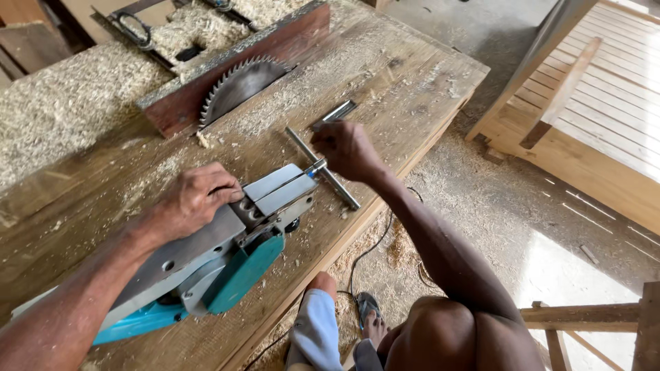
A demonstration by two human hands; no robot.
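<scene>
The electric planer, teal-bodied with a grey metal sole, is lying upside down on the wooden table, its sole facing up and its front end pointing toward the far right. The left hand is pressing down on the sole, fingers curling over the edge beside the blade drum, so its grip is closed on the planer and steadying it. The right hand is closing around a T-shaped metal wrench, whose short end is meeting the front part of the planer's sole while its long bar is lying across the table; that grip is shut tight on the tool. Just beyond the right hand, a short flat metal blade is resting on the boards. Farther back, a circular saw blade is rising through a slot beside a dark reddish wooden fence, with sawdust heaped behind it. A black cable is hanging off the table's near edge toward the floor. To the right, a slatted wooden frame is standing on the concrete.
</scene>
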